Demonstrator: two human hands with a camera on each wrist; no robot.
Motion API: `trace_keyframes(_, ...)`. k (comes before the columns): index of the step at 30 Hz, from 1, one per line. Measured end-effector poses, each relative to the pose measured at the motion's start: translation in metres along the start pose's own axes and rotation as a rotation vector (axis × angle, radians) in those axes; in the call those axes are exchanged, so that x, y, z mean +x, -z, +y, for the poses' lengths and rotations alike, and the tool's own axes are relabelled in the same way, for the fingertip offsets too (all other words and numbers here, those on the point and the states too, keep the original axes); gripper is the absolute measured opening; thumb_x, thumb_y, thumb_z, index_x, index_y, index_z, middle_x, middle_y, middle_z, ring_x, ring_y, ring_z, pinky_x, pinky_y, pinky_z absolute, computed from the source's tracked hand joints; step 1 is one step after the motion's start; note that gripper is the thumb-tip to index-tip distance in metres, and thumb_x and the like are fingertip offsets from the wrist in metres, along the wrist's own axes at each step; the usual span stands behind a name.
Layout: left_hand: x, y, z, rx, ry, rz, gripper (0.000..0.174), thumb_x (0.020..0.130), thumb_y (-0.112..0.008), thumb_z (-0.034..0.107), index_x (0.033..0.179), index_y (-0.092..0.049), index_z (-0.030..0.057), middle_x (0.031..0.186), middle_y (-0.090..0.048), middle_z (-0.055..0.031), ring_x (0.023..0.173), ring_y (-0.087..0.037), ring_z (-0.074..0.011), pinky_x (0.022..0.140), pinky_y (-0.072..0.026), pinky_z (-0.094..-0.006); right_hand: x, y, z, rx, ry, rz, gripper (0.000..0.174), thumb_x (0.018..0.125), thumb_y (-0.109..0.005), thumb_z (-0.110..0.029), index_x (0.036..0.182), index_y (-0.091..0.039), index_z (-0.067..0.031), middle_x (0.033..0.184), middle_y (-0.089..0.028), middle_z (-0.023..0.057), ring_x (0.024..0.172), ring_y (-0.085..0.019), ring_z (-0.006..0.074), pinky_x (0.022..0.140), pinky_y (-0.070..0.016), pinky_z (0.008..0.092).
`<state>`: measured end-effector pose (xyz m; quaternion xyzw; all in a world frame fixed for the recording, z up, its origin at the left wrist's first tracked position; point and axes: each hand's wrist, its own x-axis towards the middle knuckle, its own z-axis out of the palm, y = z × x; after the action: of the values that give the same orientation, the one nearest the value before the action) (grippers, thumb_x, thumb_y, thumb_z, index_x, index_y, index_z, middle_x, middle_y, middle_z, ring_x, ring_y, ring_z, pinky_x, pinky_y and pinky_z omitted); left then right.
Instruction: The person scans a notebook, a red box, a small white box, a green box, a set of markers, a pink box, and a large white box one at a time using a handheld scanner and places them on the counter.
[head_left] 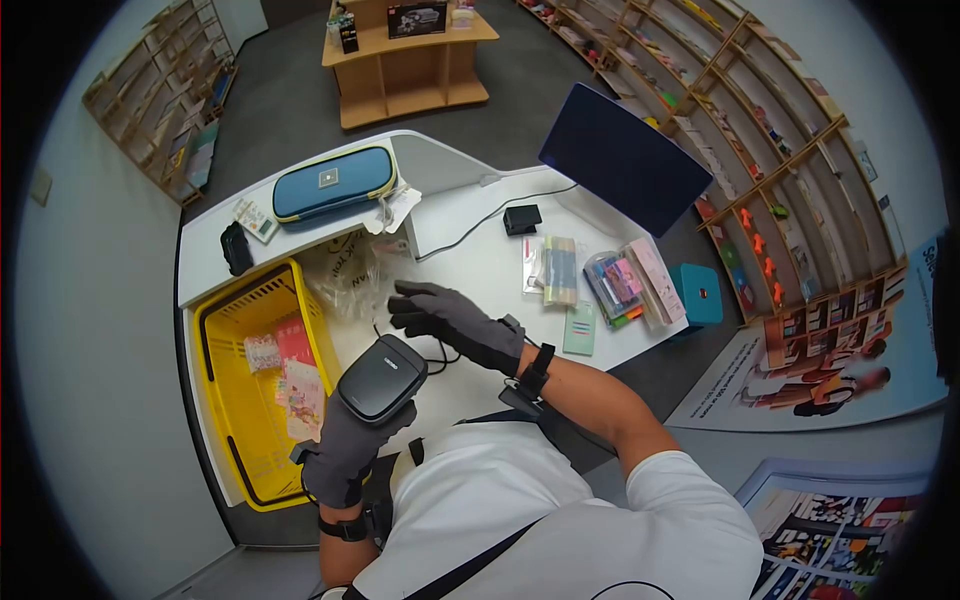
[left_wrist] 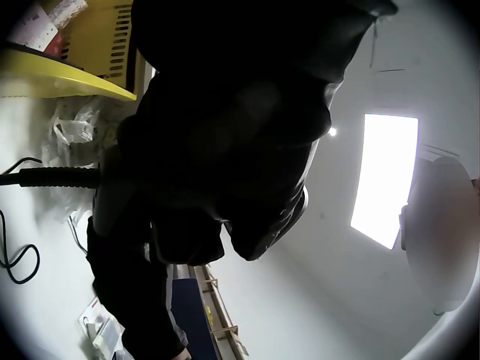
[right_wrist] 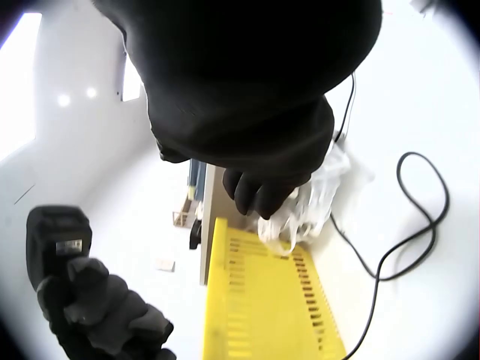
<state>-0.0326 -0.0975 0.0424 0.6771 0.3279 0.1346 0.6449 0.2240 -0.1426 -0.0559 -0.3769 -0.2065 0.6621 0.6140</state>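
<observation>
My left hand [head_left: 345,450], in a grey and black glove, grips a black corded barcode scanner [head_left: 382,378] with a rounded-square top. In the right wrist view the scanner [right_wrist: 58,244] shows a small label, with the left fingers wrapped around it. A ribbed cable sleeve [left_wrist: 60,177] sticks out beside the hand in the left wrist view. The gloved right hand [head_left: 450,320] hovers beyond the scanner with fingers extended, holding nothing. Near its fingertips lies a clear plastic bag [head_left: 345,280]. Left of both hands stands a yellow basket [head_left: 322,335] containing pink packets [head_left: 303,390].
Black cable [right_wrist: 409,251] loops over the white counter [head_left: 450,390]. Toward the right lie pen packs [head_left: 560,272], a green card pack [head_left: 579,330] and other stationery [head_left: 615,282]. A monitor [head_left: 625,160] stands behind them. A blue case [head_left: 335,185] rests on the raised ledge.
</observation>
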Motion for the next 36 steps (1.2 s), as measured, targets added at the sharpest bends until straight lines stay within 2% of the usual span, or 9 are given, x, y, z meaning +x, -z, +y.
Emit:
trace_keyframes(5,0.003,-0.001,0.009,-0.01,0.12,-0.016,0.029,0.087,-0.081,0.007,0.115,-0.074,0.0018,0.089,-0.073,-0.001,0.071,-0.063,-0.0063,0.062,-0.0493,-0.0254,-0.027,0.081,-0.011,-0.548,0.352,0.625,0.066,0.103,-0.071,-0.026,0.16,-0.05,-0.0012,0.144,-0.068,0.0163,0.127,-0.068,0.0231,0.107,-0.0541,0.0359)
trace_keyframes(9,0.004,-0.003,0.01,-0.062,0.195,-0.024,0.026,0.089,-0.08,0.009,0.113,-0.074,0.0014,0.086,-0.072,0.0007,0.068,-0.059,-0.0047,0.058,-0.0454,-0.0246,-0.052,0.165,-0.011,-1.268,0.446,1.116,0.094,0.083,-0.084,-0.043,0.159,-0.05,0.0003,0.144,-0.067,0.0246,0.13,-0.066,0.0398,0.115,-0.0497,0.0435)
trace_keyframes(12,0.007,-0.007,0.002,-0.093,0.185,-0.037,0.026,0.088,-0.081,0.01,0.112,-0.075,0.0017,0.085,-0.072,0.0002,0.068,-0.06,-0.0052,0.059,-0.0463,-0.0246,-0.073,0.204,0.0,-1.584,0.165,1.349,0.103,0.078,-0.083,-0.052,0.16,-0.048,0.0,0.149,-0.062,0.028,0.136,-0.061,0.0441,0.118,-0.047,0.045)
trace_keyframes(20,0.01,-0.015,-0.004,-0.081,0.055,-0.034,0.027,0.089,-0.082,0.011,0.114,-0.076,0.0019,0.084,-0.073,-0.0013,0.067,-0.061,-0.0056,0.059,-0.0462,-0.0243,-0.09,0.203,-0.007,-1.184,-0.143,1.227,0.105,0.075,-0.084,-0.054,0.157,-0.047,0.0008,0.156,-0.054,0.0281,0.143,-0.055,0.0409,0.12,-0.045,0.0467)
trace_keyframes(25,0.008,-0.012,0.008,-0.041,0.137,-0.055,0.026,0.089,-0.083,0.011,0.112,-0.075,0.0021,0.084,-0.072,-0.0016,0.067,-0.06,-0.0059,0.059,-0.0463,-0.0249,-0.083,0.255,0.018,-1.355,-0.007,1.413,0.092,0.079,-0.087,-0.041,0.152,-0.053,0.0025,0.142,-0.065,0.0264,0.134,-0.063,0.0393,0.113,-0.0494,0.0448)
trace_keyframes(28,0.009,-0.013,0.004,-0.093,0.157,-0.052,0.025,0.089,-0.084,0.012,0.111,-0.075,0.0024,0.083,-0.071,-0.0017,0.066,-0.058,-0.0065,0.059,-0.0459,-0.0252,-0.098,0.244,0.001,-0.685,0.064,1.044,0.073,0.083,-0.088,-0.026,0.144,-0.061,0.002,0.134,-0.071,0.0234,0.125,-0.069,0.0361,0.107,-0.0531,0.0426)
trace_keyframes(32,0.008,-0.013,0.004,-0.111,0.128,-0.046,0.025,0.089,-0.084,0.011,0.11,-0.075,0.0028,0.081,-0.07,-0.0017,0.065,-0.057,-0.0066,0.059,-0.0455,-0.0254,-0.12,0.217,-0.009,-0.673,0.151,0.963,0.058,0.088,-0.087,-0.017,0.138,-0.065,0.0031,0.131,-0.072,0.0223,0.12,-0.07,0.0345,0.104,-0.0554,0.0401)
trace_keyframes(33,0.008,-0.013,0.003,-0.113,0.13,-0.046,0.025,0.089,-0.084,0.011,0.11,-0.075,0.0028,0.081,-0.07,-0.0017,0.065,-0.057,-0.0066,0.059,-0.0455,-0.0254,-0.126,0.217,-0.007,-0.674,0.148,0.963,0.058,0.088,-0.087,-0.017,0.138,-0.065,0.0031,0.131,-0.072,0.0223,0.12,-0.07,0.0345,0.104,-0.0554,0.0401)
trace_keyframes(36,0.009,-0.013,0.0,-0.104,0.192,-0.032,0.026,0.089,-0.083,0.011,0.112,-0.075,0.0028,0.082,-0.07,-0.0014,0.066,-0.057,-0.0063,0.059,-0.0455,-0.0255,-0.141,0.219,-0.005,-1.568,0.369,0.762,0.055,0.092,-0.084,-0.014,0.139,-0.063,0.0043,0.128,-0.072,0.0225,0.118,-0.071,0.0334,0.101,-0.0565,0.0394)
